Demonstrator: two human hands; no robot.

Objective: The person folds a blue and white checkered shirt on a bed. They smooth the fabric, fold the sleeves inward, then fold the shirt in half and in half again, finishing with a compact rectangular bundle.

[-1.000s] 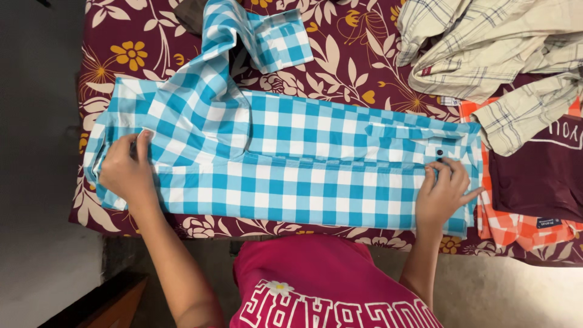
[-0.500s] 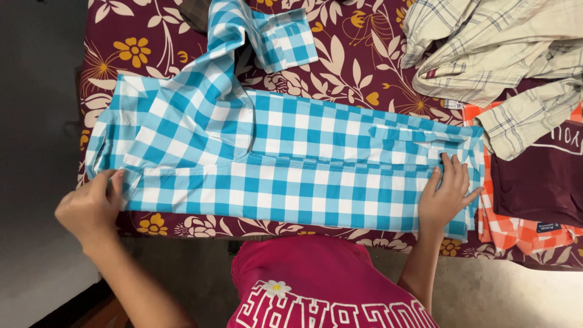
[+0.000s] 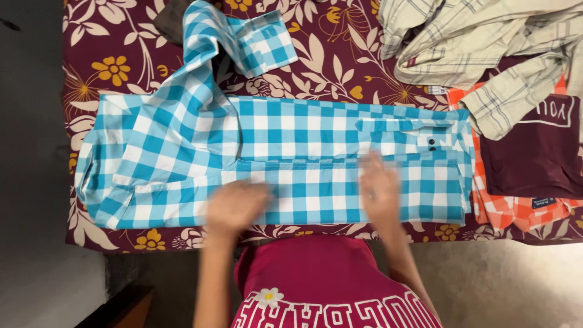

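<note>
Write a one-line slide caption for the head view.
Both hands, left hand and right hand, lie flat on a blue-and-white checked shirt spread across a maroon floral bedsheet.

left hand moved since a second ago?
Yes. The left hand has slid right along the blue checked shirt, from the collar end to near the middle of its near edge, closer to the right hand.

The person wears a magenta-pink T-shirt (image 3: 316, 267) with white outlined block lettering and 1 small white daisy print; both forearms are bare, no sleeves showing.
</note>
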